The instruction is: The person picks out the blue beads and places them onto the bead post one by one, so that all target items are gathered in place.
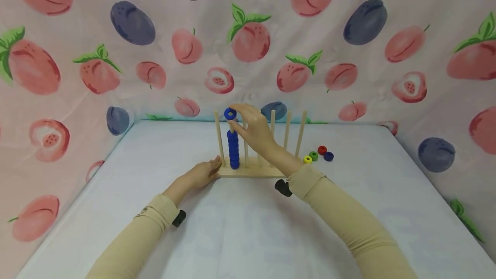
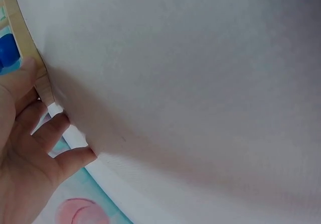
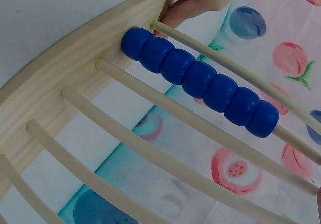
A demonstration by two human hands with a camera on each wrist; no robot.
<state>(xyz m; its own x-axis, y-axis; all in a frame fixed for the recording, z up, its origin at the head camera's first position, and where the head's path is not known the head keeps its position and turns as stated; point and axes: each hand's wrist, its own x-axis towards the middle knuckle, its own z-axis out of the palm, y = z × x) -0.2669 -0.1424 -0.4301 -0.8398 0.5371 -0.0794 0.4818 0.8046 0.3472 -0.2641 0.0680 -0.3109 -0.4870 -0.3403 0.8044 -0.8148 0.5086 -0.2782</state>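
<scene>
Lighting is even, soft and fairly bright in the head view; no glare. Faint shadows lie under the forearms on the white table [image 1: 248, 227]. The left wrist view is dimmer, with a broad soft shadow across the surface and slight blur. The right wrist view is sharp up close, and its straight rods [image 3: 150, 153] bow with lens distortion

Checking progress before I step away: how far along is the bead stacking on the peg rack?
Done: a stack of blue beads sits on the second peg. In hand: the right hand pinches another blue bead at that peg's top, while the left hand steadies the wooden base. Left: yellow, green, red and dark blue beads lie loose; the other pegs are bare.
</scene>
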